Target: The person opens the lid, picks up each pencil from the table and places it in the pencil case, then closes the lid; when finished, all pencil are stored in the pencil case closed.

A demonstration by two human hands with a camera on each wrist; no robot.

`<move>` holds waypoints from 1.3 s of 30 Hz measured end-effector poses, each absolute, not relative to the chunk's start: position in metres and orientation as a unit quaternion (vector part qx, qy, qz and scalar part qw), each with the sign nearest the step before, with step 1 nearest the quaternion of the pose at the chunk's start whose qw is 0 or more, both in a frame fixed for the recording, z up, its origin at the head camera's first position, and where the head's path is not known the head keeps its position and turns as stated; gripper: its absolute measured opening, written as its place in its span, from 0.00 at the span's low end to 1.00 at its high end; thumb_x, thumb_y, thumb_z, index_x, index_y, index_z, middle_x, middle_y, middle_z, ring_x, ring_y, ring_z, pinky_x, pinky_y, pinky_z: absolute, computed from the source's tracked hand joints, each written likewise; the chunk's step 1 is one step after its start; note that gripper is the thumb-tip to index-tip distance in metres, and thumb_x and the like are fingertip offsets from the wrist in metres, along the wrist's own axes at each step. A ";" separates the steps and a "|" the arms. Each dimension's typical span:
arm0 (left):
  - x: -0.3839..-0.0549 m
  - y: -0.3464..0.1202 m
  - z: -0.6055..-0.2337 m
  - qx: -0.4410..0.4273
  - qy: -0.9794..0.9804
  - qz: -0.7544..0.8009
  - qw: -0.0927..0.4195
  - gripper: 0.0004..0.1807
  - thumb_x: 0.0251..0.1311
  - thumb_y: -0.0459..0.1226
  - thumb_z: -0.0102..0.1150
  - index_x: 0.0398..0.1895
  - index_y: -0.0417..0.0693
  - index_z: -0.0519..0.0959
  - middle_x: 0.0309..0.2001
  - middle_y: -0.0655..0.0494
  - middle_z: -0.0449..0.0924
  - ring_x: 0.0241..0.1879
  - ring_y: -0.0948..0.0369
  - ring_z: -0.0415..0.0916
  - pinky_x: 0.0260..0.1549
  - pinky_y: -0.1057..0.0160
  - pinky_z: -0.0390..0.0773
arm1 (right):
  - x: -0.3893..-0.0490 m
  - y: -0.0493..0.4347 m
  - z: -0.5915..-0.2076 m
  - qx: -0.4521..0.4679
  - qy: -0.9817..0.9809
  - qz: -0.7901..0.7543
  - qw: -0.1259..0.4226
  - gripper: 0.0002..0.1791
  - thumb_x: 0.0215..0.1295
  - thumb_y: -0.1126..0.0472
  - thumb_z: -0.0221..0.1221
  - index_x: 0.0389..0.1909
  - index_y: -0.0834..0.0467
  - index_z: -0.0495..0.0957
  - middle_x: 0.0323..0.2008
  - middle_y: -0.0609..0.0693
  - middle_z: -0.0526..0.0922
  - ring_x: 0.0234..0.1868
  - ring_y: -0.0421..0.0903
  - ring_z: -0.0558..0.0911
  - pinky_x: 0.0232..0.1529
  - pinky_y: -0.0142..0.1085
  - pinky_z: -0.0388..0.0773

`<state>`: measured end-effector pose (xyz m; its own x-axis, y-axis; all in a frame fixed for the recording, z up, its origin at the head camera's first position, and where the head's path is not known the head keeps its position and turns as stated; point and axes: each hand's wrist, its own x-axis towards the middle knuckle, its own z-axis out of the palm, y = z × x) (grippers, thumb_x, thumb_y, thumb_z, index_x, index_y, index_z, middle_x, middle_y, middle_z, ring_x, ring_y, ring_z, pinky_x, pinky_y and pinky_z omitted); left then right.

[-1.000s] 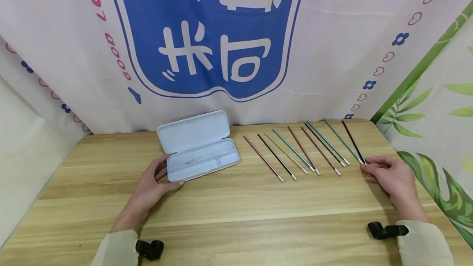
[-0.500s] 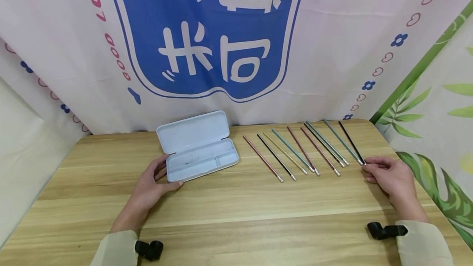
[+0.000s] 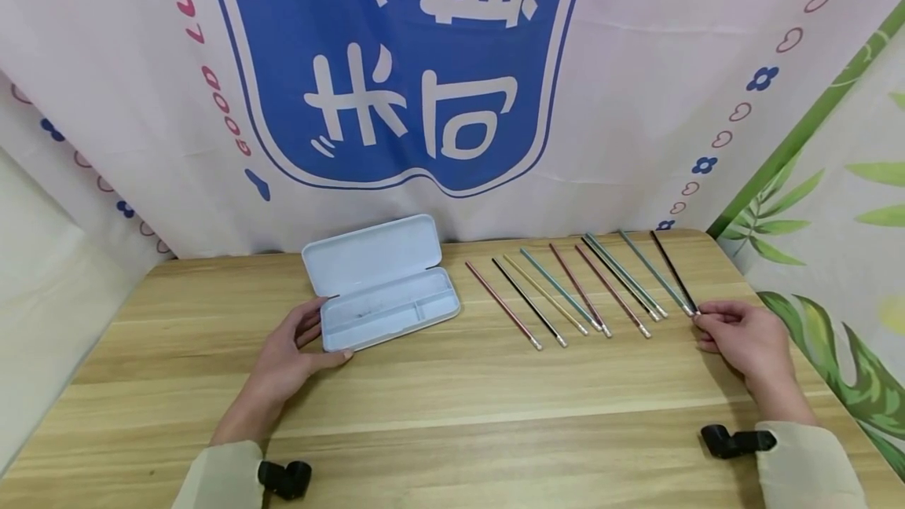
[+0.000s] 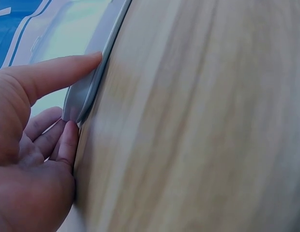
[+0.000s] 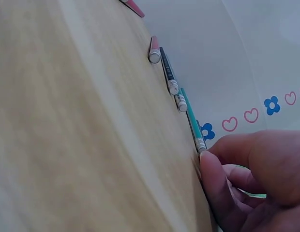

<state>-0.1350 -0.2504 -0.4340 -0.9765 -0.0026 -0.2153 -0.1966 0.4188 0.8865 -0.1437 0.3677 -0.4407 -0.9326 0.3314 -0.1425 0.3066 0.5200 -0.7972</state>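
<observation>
A light blue pencil case (image 3: pixel 389 328) lies with its lid (image 3: pixel 375 255) raised, near the back edge of the table. My left hand (image 3: pixel 286 356) holds its left end, thumb along the front edge and fingers at the side; the left wrist view shows the thumb (image 4: pixel 67 72) on the rim. At the far right, my right hand (image 3: pixel 749 340) pinches the eraser end of a black pencil (image 3: pixel 674 271). Close by on its left lies a teal pencil (image 3: pixel 654 270), whose eraser end almost meets those fingertips. In the right wrist view, the pinched pencil is mostly hidden.
Several pencils lie slanted between the case and my right hand, including a red pencil (image 3: pixel 503 305), a yellow pencil (image 3: pixel 544 294) and a red pencil (image 3: pixel 613 290). Behind the wooden table (image 3: pixel 459 430) hangs a printed curtain (image 3: pixel 622 100), close to the raised lid.
The black pencil's far end has swung slightly left, towards the teal pencil. Both hands have stayed almost in place.
</observation>
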 end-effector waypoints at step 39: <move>-0.138 -0.248 -0.433 -0.064 0.849 0.514 0.103 0.60 0.59 0.42 0.82 0.88 0.49 0.52 0.83 0.37 0.57 0.81 0.38 0.58 0.79 0.37 0.62 | -0.141 0.355 -0.411 -0.125 -0.870 0.474 0.044 0.24 0.84 0.59 0.54 0.67 0.74 0.71 0.35 0.35 0.84 0.33 0.29 0.85 0.39 0.28 0.88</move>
